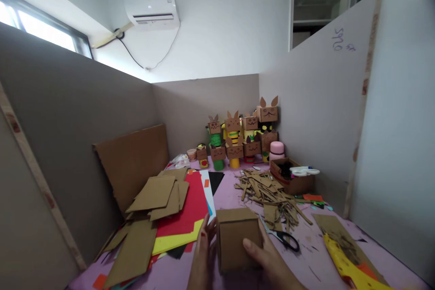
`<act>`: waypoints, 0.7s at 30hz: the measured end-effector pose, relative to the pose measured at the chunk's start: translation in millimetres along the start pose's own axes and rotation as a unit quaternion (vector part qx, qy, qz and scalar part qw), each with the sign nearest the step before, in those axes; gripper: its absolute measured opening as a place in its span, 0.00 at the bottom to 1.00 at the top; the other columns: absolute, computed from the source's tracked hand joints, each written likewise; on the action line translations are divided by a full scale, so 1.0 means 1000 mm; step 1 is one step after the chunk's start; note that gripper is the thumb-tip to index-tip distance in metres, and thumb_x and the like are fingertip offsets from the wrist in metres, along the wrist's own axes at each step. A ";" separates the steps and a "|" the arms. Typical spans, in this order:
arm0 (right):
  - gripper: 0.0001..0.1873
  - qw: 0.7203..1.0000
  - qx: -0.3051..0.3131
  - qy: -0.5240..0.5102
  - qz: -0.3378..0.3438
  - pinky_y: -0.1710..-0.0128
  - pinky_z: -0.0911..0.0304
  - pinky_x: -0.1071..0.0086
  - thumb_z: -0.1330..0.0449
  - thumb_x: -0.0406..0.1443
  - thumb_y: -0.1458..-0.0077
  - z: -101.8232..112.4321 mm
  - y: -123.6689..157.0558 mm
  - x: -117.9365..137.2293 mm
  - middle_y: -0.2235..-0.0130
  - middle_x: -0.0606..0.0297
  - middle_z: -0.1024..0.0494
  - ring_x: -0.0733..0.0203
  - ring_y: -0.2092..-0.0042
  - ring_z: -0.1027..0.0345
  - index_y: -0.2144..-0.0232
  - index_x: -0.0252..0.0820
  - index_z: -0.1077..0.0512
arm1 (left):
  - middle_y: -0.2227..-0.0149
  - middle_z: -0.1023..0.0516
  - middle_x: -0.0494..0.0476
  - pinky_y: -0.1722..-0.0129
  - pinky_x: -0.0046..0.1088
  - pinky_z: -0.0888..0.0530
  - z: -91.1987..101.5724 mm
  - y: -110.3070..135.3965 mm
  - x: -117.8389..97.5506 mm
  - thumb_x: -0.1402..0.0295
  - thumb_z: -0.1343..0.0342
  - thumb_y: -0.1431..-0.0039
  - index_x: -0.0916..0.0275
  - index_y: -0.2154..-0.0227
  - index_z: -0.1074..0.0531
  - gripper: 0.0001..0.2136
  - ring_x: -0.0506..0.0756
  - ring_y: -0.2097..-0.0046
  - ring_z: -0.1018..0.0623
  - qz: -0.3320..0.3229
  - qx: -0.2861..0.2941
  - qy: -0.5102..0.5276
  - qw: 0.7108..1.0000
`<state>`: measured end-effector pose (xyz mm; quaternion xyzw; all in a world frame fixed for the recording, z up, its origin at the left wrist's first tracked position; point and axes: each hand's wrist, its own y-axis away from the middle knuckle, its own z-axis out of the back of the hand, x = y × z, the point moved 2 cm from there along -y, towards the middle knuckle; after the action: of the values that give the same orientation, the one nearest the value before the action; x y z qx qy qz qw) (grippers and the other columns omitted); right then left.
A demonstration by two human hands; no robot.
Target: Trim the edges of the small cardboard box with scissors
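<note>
A plain brown cardboard cube box (235, 237) stands on the pink table near the front edge. My left hand (203, 256) presses flat against its left side, fingers stretched upward. My right hand (270, 260) wraps the box's right front face, thumb laid across the cardboard. Both hands hold the box between them. Black-handled scissors (283, 237) lie just right of the box, beside my right hand.
Coloured paper sheets (185, 217) and cardboard pieces (154, 195) lie at left. A heap of cardboard strips (268, 192) is behind the box. Cardboard animal figures (243, 138) stand at the back. A small open box (292, 176) with white scissors sits right. Partition walls enclose the table.
</note>
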<state>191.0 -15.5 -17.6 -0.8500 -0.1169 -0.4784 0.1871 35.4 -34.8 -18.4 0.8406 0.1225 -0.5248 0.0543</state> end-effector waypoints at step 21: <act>0.45 0.980 -0.068 0.189 -0.011 0.36 0.62 0.58 0.50 0.63 0.49 0.015 -0.004 0.005 0.34 0.60 0.46 0.52 0.33 0.60 0.36 0.46 0.47 | 0.42 0.29 0.58 0.39 0.39 0.43 -0.007 0.008 0.007 0.46 0.47 0.48 0.54 0.42 0.37 0.32 0.61 0.38 0.36 0.058 -0.007 0.054 0.997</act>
<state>203.5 -5.5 -19.4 -0.7534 -0.0562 -0.6395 0.1423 46.0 -39.8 -21.5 0.8729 0.0796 -0.4741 0.0837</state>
